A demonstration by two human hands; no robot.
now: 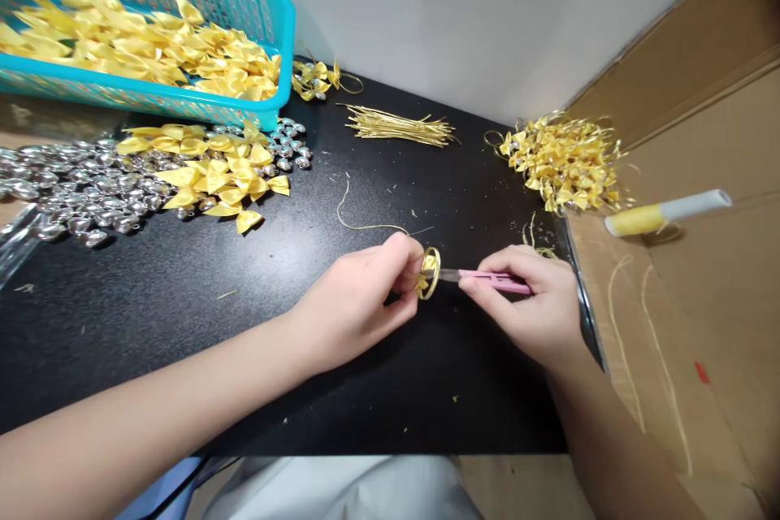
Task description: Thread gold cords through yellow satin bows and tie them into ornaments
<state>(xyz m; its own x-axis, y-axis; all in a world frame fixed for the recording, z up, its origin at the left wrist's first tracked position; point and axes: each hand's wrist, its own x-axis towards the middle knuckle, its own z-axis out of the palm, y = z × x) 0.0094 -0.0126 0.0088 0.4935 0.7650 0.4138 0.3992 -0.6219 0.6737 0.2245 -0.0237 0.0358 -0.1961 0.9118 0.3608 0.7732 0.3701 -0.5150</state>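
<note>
Near the middle of the black table, my left hand pinches a gold ring that has a bit of yellow ribbon bow at it; the fingers hide part of the bow. My right hand is closed around a pink craft knife. Its blade points left and reaches the ring, by the bow. Whether the blade touches the ribbon, I cannot tell. A thin gold cord curls on the table just beyond my left hand.
A turquoise basket full of yellow bows stands at the back left. Silver bells and loose yellow bows lie before it. Farther back are gold ties and a heap of finished-looking bow pieces. Cardboard borders the right.
</note>
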